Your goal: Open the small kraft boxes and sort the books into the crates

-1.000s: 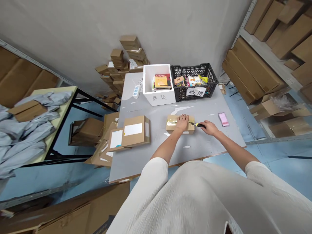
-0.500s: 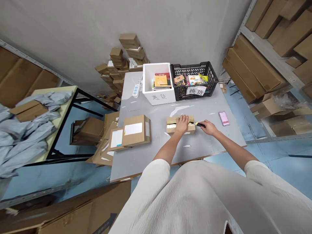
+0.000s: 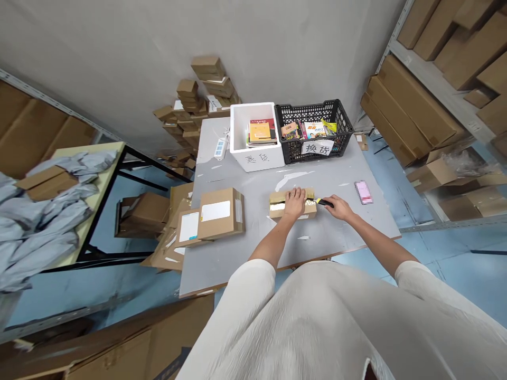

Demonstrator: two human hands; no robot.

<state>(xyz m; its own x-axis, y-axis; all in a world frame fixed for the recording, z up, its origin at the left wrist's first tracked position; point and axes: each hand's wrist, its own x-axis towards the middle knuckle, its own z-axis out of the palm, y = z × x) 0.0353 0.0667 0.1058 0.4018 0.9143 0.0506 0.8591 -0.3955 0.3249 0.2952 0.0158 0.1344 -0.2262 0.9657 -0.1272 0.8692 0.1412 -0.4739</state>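
Observation:
A small taped cardboard box (image 3: pixel 277 207) lies on the grey table (image 3: pixel 257 248) in front of me. My left hand (image 3: pixel 295 202) rests flat on top of the box, fingers spread a little, holding nothing. My right hand (image 3: pixel 338 206) is closed around the handle of a black and yellow utility knife (image 3: pixel 325 202), just right of the box. The knife's front end reaches the box's right end, at the seam along the top; the blade tip is too small to make out.
Two labelled cartons (image 3: pixel 222 211) lie to the left. Behind stand a white foam bin (image 3: pixel 259 158) and a black crate (image 3: pixel 346 129), both holding books. A power strip (image 3: pixel 221 149) lies beside the bin, and a pink blurred item (image 3: pixel 363 192) is at the right.
The view has shifted very slightly. Both hands keep their hold, with the knife still at the box's right end.

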